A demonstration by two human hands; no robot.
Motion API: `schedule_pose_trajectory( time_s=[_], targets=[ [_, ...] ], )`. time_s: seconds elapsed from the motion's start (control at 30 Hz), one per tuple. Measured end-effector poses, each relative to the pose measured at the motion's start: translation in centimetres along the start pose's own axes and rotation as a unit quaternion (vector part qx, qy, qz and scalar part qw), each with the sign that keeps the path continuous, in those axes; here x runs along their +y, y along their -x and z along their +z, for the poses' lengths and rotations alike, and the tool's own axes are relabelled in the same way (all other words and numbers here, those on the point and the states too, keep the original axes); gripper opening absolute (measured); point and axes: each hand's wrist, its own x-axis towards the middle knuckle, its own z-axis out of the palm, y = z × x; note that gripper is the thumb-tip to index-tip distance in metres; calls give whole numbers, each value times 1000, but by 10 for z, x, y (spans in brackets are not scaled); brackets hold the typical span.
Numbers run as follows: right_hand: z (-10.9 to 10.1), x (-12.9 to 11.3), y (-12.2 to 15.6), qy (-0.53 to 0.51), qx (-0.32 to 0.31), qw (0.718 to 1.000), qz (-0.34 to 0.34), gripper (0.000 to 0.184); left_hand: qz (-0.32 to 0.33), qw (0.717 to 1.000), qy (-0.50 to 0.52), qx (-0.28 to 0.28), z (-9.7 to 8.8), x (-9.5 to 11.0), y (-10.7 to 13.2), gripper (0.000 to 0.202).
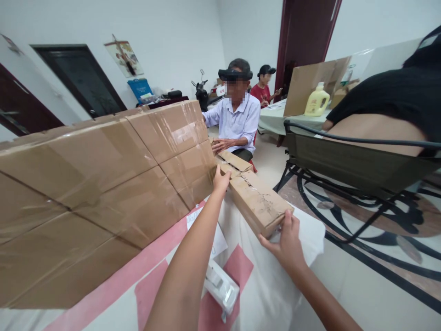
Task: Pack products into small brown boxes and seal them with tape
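Observation:
A long narrow cardboard box [257, 200] lies along the right edge of a table covered in white and pink cloth [268, 285]. My right hand [287, 239] grips its near end, fingers wrapped round the corner. My left hand [221, 180] reaches forward and presses on the far part of the same box, next to a large taped cardboard box [103, 184] that fills the left of the view. The left fingers lie against the cardboard.
A white tape dispenser [222, 287] and a sheet of paper [210, 230] lie on the cloth under my arms. A person in a light shirt [237, 122] sits across the table. Another person sits farther back. A folding chair [354, 161] holds someone at right.

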Motion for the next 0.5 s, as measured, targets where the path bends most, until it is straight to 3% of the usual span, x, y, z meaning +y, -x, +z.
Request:
schedule_pose_trajectory(
  time_s=[0.17, 0.3, 0.4, 0.5],
  targets=[
    [8, 4, -9, -6, -25, 1000, -10, 115, -29, 999, -20, 19, -11, 12, 2, 57],
    [14, 9, -10, 11, -40, 999, -4, 104, 19, 1000, 17, 11, -32, 7, 34, 49],
    [19, 12, -10, 62, -74, 995, 1, 88, 41, 998, 51, 4, -70, -11, 80, 50],
    [21, 14, -8, 111, -95, 989, -30, 63, 44, 997, 68, 18, -133, -39, 141, 49]
  ],
)
